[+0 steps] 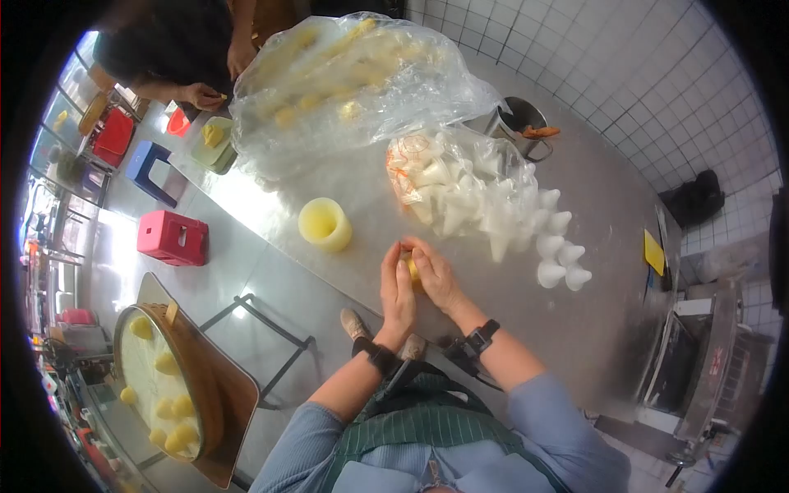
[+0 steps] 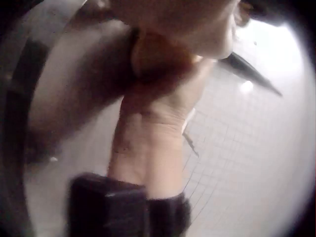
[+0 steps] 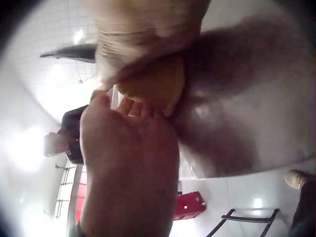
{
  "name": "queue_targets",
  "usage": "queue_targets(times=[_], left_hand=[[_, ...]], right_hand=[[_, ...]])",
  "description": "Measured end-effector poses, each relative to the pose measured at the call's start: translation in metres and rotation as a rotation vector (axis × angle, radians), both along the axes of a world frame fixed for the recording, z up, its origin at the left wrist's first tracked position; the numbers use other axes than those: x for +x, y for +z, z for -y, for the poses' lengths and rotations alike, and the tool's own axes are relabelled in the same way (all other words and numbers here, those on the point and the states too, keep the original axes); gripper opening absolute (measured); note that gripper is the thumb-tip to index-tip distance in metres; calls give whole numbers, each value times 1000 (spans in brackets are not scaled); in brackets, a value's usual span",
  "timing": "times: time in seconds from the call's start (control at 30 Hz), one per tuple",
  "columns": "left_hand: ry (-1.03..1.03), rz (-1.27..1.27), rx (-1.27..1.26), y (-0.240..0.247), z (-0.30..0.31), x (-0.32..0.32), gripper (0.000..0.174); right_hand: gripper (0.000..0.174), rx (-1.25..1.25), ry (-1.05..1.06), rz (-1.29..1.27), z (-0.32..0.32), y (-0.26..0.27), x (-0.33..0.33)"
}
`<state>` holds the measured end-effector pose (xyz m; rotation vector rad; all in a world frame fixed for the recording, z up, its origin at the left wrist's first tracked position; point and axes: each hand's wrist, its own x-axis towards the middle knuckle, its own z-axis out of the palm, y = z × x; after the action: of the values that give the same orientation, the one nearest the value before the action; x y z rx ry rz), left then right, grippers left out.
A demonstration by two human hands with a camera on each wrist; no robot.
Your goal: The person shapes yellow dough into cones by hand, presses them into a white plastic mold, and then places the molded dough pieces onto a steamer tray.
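Above the front edge of the steel table (image 1: 362, 271), the left hand (image 1: 398, 292) and the right hand (image 1: 436, 275) come together around a yellow dough piece (image 1: 415, 271). Both hands cup it, and most of it is hidden in the head view. Between the palms, the right wrist view shows a rounded side of the dough (image 3: 158, 86). Left fingers (image 3: 131, 106) bend against its underside there. Just beyond the hands, to the left, stands a pale yellow hollow cylinder (image 1: 312, 228). White cones (image 1: 497, 242), some in a clear bag, lie to the right.
Clear plastic sheeting (image 1: 320, 123) covers yellow pieces at the far end. Behind the cones is a metal pot (image 1: 526, 115). At lower left, a round tray (image 1: 148, 361) bears yellow balls. Another person (image 1: 197, 94) works at the far left, near a red stool (image 1: 173, 238).
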<state>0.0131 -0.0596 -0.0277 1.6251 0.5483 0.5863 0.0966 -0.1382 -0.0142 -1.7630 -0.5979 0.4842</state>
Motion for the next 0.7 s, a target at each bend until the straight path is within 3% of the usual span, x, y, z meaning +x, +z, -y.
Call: queue_targets(times=[0.03,0.17,0.23,0.27,0.47,0.57,0.6,0.7], left_hand=[[-4,68,-158,1,3,10,42],[-21,11,-223,7,3,13,41],[-48,35,-277,13,-7,15,44],[-26,64,-73,-8,-15,14,42],[89,59,-104,-11,1,19,42],[50,1,-243,5,-8,20,45],[42,76,-145,-10,-16,19,45],[56,188,-47,-20,-24,7,45]], right_hand=[[45,-4,-2,0,-2,0,-5],[51,95,-116,5,5,-6,-21],[52,229,-113,-208,11,2,-8],[51,179,-138,-133,12,5,1],[52,69,-41,9,-10,3,-14],[52,206,-42,-136,11,-10,-25],[53,258,-57,-247,16,-7,-22],[53,239,-152,-176,11,-2,0]])
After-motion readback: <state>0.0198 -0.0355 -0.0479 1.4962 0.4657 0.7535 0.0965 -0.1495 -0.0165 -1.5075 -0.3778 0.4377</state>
